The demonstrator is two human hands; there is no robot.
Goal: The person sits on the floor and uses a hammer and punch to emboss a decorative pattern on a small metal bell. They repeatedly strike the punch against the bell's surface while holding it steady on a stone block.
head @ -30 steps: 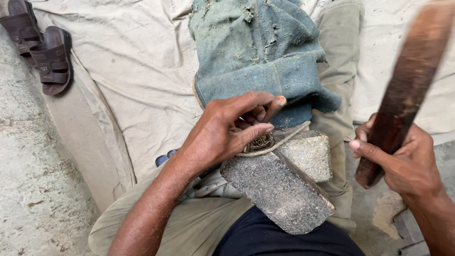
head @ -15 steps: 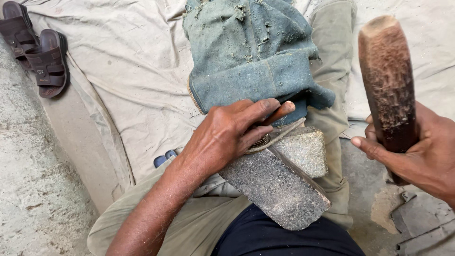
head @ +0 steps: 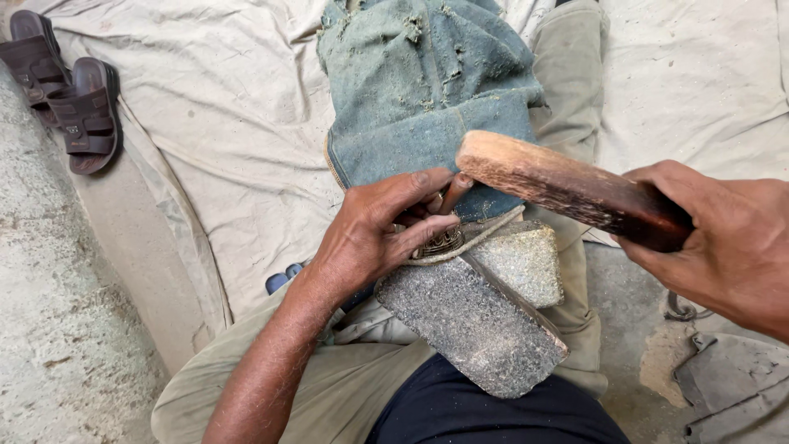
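Down from its upright lift half a second ago, the wooden mallet (head: pixel 567 189) now lies nearly level, its pale blunt end just above the small dark tool (head: pixel 454 191) pinched in the left hand (head: pixel 382 230); the right hand (head: pixel 723 238) is clamped round the mallet's darker handle end at the right of the view; the left hand's fingers are closed on the tool and press down on a small ridged metal piece (head: pixel 440 242) lying on the grey stone block (head: pixel 472 321); a second, paler stone (head: pixel 518 263) sits touching the block, just behind it; both rest on the person's lap, over khaki trousers (head: pixel 329 395); a worn blue cloth (head: pixel 427 90) is draped over the outstretched leg; brown sandals (head: pixel 66 90) lie at the upper left on a cream sheet (head: pixel 222 140).
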